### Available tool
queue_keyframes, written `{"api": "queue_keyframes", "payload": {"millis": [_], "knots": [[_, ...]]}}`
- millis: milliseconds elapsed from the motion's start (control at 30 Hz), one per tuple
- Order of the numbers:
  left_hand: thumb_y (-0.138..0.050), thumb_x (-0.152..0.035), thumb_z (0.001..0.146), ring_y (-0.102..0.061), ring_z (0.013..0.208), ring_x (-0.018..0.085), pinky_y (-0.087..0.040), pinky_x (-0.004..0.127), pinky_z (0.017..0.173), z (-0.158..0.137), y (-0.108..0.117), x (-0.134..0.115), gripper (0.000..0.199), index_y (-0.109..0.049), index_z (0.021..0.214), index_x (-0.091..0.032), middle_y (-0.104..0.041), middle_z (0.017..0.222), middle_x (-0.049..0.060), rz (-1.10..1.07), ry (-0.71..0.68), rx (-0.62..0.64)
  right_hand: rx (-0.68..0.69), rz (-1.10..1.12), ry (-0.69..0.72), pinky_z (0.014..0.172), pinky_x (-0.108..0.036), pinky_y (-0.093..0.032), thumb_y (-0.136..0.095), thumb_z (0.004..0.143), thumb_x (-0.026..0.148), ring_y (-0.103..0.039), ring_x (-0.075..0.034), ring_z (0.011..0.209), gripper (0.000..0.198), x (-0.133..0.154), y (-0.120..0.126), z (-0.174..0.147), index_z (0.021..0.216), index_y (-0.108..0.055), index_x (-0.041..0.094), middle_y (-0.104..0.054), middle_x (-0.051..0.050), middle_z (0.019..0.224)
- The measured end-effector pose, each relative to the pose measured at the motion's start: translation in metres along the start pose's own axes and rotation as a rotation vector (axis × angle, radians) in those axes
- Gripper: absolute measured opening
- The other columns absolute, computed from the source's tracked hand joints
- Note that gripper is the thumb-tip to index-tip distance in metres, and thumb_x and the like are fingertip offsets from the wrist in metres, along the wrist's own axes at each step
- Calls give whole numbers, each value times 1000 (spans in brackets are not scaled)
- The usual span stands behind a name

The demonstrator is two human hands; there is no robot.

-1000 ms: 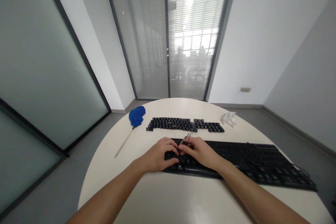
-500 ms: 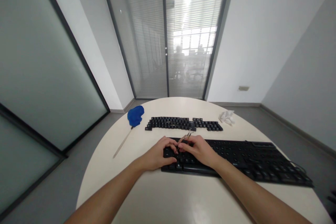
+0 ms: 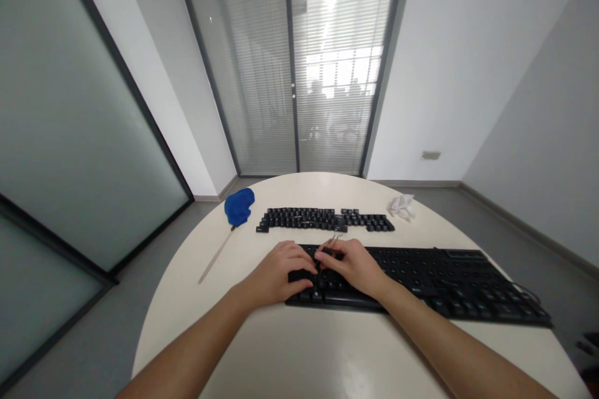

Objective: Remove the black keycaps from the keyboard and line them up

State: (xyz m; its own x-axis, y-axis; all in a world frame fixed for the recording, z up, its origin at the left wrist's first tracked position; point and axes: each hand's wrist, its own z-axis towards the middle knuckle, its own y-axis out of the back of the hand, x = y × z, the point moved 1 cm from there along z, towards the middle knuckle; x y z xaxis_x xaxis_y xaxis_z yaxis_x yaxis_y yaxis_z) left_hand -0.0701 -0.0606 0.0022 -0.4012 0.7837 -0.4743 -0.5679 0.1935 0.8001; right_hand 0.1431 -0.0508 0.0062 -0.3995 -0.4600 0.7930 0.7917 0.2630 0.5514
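Note:
A black keyboard [image 3: 412, 280] lies on the round table, partly bare of keycaps along its left and middle parts. My left hand [image 3: 283, 274] rests over its left end, fingers apart and bent down onto the keys, with no object visible in them. Beside it, my right hand [image 3: 353, 265] is closed in a pinch on a wire keycap puller [image 3: 335, 239], whose two thin prongs point up and away. The fingers cover much of the puller's dark handle. Behind the keyboard, several loose black keycaps [image 3: 302, 218] are laid out in rows.
The pale round table [image 3: 262, 349] has a curved edge. On its left lies a blue cloth-like piece [image 3: 239, 206] with a light stick [image 3: 216, 255] joined to it. A crumpled white tissue [image 3: 401, 206] sits at the back right. Glass doors [image 3: 294, 62] stand beyond.
My left fingers have drawn back a little from the right fingertips and straightened. The puller stays in my right hand. The whole view has shifted slightly.

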Motion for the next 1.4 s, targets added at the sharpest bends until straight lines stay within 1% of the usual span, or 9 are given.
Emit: {"api": "queue_keyframes", "payload": {"millis": [200,500,633,733,833,867,933,1067,1400], "knots": [[-69,-31,85,-60,103,22,-42,40,97,-1,-1,-5,16,-69,99,-24,-68,109,6,20,26,-19,1,-42,32,63,-25,-47,-59,92,42,-65,-16,67,28,4,0,-1,87,-75,20,-74,-2,74],[-73,-30,82,-57,115,23,-45,39,102,-2,-2,-9,14,-72,95,-24,-63,121,8,-222,97,-63,-37,20,-24,66,-27,-51,-57,92,47,-69,-18,67,33,-1,-1,1,87,-72,18,-74,-4,74],[-69,-28,86,-61,107,22,-46,39,99,-3,3,2,16,-69,101,-23,-69,113,6,-270,198,-146,-95,21,-58,64,-27,-51,-57,92,49,-68,-18,64,34,-4,-1,2,86,-70,18,-73,-3,69],[-66,-26,88,-64,99,21,-49,39,94,-6,6,22,16,-69,102,-22,-71,104,5,-167,315,-266,-95,13,-79,63,-27,-51,-56,92,47,-68,-19,64,33,-4,-1,3,86,-69,18,-74,-3,69],[-64,-22,88,-62,103,22,-47,41,97,-10,8,47,26,-66,114,-23,-70,111,5,-4,342,-407,-82,2,-83,63,-27,-50,-56,93,46,-68,-19,64,32,-4,-1,3,84,-68,18,-74,-3,69],[-63,-22,89,-61,104,22,-46,42,97,-12,9,55,24,-68,112,-24,-70,111,5,63,345,-427,-77,-1,-83,62,-27,-49,-55,93,46,-68,-18,64,32,-5,-2,3,84,-68,18,-74,-3,69],[-61,-21,89,-61,106,24,-45,44,99,-14,11,69,19,-70,105,-24,-71,109,4,180,342,-442,-68,-4,-85,62,-27,-49,-55,93,47,-68,-18,64,33,-5,-2,3,84,-67,18,-74,-3,69],[-63,-17,87,-60,101,25,-47,45,94,-16,14,87,20,-71,103,-23,-73,104,4,323,382,-476,-63,-10,-87,60,-26,-47,-55,93,47,-67,-18,63,33,-4,-3,2,84,-68,18,-74,-3,69],[-69,-14,80,-53,110,27,-43,46,101,-15,10,106,19,-75,94,-26,-65,114,4,445,458,-520,-53,-42,-99,60,-26,-48,-55,93,47,-68,-18,62,33,-5,-3,3,82,-67,19,-74,-2,67]]}}
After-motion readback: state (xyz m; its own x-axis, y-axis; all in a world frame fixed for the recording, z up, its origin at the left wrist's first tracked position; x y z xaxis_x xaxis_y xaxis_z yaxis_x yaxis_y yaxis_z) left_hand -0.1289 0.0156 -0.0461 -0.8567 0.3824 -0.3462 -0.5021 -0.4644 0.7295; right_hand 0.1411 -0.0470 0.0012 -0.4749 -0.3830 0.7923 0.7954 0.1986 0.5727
